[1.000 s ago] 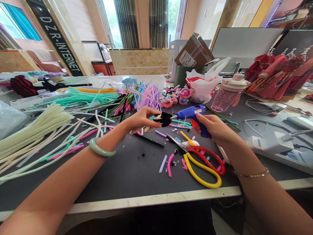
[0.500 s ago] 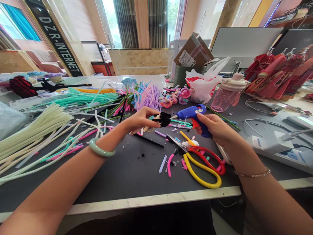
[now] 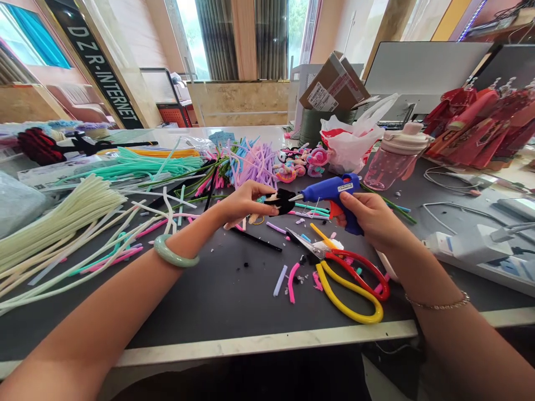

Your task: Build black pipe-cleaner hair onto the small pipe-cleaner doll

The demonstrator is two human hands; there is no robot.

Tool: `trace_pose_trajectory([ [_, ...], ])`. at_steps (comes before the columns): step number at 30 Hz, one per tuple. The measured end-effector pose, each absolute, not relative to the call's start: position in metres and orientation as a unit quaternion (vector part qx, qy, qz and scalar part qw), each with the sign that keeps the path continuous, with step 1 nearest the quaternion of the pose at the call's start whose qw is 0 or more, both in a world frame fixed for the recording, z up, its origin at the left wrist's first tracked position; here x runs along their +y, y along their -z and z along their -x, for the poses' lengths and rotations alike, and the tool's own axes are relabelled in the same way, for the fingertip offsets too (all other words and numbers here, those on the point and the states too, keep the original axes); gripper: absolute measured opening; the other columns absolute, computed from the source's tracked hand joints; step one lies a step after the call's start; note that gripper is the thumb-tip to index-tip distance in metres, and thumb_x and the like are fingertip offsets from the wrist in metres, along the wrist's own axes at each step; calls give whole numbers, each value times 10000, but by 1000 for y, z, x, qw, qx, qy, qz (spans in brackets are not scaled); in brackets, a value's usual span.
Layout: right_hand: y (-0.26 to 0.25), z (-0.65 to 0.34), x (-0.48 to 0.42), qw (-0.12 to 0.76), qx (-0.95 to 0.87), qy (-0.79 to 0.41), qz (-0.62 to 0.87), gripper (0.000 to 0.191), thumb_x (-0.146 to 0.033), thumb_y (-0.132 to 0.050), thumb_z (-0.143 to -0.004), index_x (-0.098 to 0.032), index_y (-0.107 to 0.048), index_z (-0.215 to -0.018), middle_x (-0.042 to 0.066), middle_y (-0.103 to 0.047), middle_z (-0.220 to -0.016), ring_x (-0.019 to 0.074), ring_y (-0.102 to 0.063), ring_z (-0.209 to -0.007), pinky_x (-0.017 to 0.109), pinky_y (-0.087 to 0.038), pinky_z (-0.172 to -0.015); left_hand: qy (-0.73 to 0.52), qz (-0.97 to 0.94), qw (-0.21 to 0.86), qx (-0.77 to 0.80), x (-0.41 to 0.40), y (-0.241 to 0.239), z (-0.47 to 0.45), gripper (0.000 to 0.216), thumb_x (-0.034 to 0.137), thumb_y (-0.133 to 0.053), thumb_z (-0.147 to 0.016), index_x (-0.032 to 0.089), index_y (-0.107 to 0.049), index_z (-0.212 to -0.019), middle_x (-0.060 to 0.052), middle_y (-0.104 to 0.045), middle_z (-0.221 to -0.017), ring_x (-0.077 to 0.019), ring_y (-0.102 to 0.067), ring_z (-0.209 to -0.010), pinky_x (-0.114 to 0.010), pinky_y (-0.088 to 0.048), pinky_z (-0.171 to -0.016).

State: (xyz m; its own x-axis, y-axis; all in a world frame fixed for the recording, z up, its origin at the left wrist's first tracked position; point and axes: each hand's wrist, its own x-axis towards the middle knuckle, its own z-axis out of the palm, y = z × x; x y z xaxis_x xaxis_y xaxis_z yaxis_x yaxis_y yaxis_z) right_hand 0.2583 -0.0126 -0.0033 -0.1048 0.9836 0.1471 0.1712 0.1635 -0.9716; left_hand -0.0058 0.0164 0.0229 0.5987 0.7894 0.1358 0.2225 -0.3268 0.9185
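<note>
My left hand [image 3: 246, 203] pinches a small black fuzzy chenille piece [image 3: 282, 201] between thumb and fingers, with some teal showing by the fingertips. My right hand [image 3: 370, 219] grips a blue hot glue gun [image 3: 330, 190] by its handle. The gun's metal nozzle points left and ends just short of the black piece. Below the hands lie scissors with red and yellow loop handles [image 3: 351, 289], their blades pointing up and left. Scattered around them are cut pipe-cleaner scraps [image 3: 292, 278] in pink, lilac and black.
Bundles of pale green pipe cleaners [image 3: 54, 228] and mint ones [image 3: 146, 166] cover the dark table's left side, with lilac ones [image 3: 257, 166] ahead. A pink bottle [image 3: 393, 161], plastic bag [image 3: 349, 146] and power strip [image 3: 472, 250] stand to the right.
The whole view has shifted slightly, and my right hand with the glue gun sits a little further right. Both hands keep the same hold, and the black piece stays in my left fingers.
</note>
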Motion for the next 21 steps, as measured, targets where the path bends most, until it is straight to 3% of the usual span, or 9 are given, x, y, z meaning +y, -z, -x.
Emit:
trace_pose_trajectory([
  [4,6,-259,-11,464,-601,-428,490,565,-743,-675,-616,-194,-550,-561,4,-548,-496,96,-449,-441,233,-340,-410,-304,-766,460,332,17,-22,5,197,276,-732,-598,119,-648,-683,27,-520,-608,-96,-461,-588,-222,-342,-519],
  [21,6,-258,-12,482,-602,-400,495,571,-740,-682,-612,-187,-552,-556,-6,-527,-486,84,-429,-439,226,-303,-405,-310,-781,418,346,21,-14,2,202,311,-705,-675,119,-642,-687,46,-444,-559,-75,-397,-547,-216,-263,-487],
])
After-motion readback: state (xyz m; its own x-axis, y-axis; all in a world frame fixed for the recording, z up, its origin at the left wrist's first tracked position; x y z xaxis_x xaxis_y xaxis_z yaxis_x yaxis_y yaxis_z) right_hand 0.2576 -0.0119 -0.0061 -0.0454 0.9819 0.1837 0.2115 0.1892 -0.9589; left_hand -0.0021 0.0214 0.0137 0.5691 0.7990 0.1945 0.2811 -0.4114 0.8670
